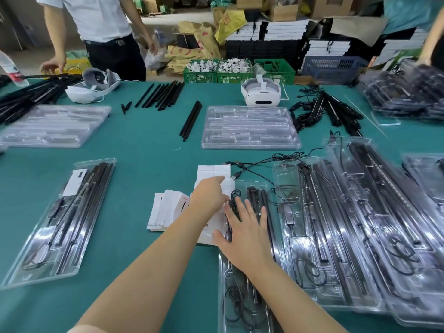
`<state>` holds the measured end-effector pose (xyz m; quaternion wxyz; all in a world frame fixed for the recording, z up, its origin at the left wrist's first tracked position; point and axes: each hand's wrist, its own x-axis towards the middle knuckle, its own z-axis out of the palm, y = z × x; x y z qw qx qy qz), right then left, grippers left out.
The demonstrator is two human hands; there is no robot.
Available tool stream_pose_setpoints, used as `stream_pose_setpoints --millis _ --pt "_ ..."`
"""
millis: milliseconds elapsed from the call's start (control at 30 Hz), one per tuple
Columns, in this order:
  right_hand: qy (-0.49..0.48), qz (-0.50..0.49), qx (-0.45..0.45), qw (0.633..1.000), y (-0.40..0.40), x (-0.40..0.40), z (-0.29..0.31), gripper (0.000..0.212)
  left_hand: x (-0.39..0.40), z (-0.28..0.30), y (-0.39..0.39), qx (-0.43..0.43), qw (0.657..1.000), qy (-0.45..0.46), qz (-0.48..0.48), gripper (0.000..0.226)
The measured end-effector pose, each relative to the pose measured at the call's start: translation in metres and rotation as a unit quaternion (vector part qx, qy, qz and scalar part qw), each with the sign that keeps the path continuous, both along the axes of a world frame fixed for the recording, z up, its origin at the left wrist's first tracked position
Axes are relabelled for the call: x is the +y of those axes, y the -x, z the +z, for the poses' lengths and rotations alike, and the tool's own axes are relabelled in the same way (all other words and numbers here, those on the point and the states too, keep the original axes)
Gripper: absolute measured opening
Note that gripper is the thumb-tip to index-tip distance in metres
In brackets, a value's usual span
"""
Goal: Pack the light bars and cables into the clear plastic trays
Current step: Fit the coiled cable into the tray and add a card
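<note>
A clear plastic tray (pixel 222 272) lies in front of me, holding black light bars (pixel 255 195) and a coiled black cable (pixel 234 195). My right hand (pixel 245 229) rests flat on the tray's contents with its fingers spread. My left hand (pixel 209 195) reaches across a white leaflet (pixel 211 171) at the tray's left edge. Its fingers curl over the leaflet's right edge, and the fingertips are hidden. A loose USB cable (pixel 252 164) trails just beyond the tray.
Packed trays (pixel 360 224) overlap at my right, and another packed tray (pixel 60 224) lies at left. Empty trays (pixel 249 127) (pixel 52 126), loose bars (pixel 163 94) and tangled cables (pixel 319 109) lie farther back. Stacked leaflets (pixel 168 210), two headsets (pixel 260 92) and a standing person (pixel 103 32) are nearby.
</note>
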<state>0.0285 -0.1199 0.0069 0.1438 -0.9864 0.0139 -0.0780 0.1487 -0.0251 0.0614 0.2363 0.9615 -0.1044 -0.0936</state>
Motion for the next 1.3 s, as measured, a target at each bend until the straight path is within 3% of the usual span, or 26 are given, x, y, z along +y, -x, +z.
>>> stream_pose_setpoints --millis 233,467,667,867,1000,1133,1233,1300 --pt "0.016 0.006 0.015 1.0 -0.001 0.0 0.0 0.074 0.004 -0.001 -0.001 0.08 0.992 0.075 0.058 0.063" --pt "0.016 0.004 0.009 1.0 -0.002 0.0 -0.002 0.076 0.003 0.001 -0.003 0.115 0.988 0.075 0.063 0.023" --pt "0.006 0.002 0.005 1.0 -0.002 0.0 -0.003 0.074 0.009 0.005 -0.005 0.203 0.964 0.147 0.088 0.022" --pt "0.008 0.006 0.017 1.0 0.0 0.0 0.001 0.074 0.006 -0.001 -0.01 0.218 0.961 0.147 0.083 0.033" --pt "0.005 -0.002 0.019 1.0 0.001 0.0 0.004 0.055 0.003 0.002 -0.011 0.229 0.955 0.158 0.102 0.018" --pt "-0.011 -0.003 0.018 1.0 0.002 0.0 0.008 0.05 0.001 0.005 -0.006 0.253 0.942 0.188 0.116 0.021" --pt "-0.054 0.001 -0.001 0.999 0.001 -0.001 0.012 0.048 0.005 0.005 -0.002 0.255 0.937 0.221 0.088 0.032" --pt "-0.105 0.008 -0.015 0.994 0.0 -0.003 0.016 0.046 0.007 0.007 0.001 0.247 0.932 0.257 0.064 0.027"
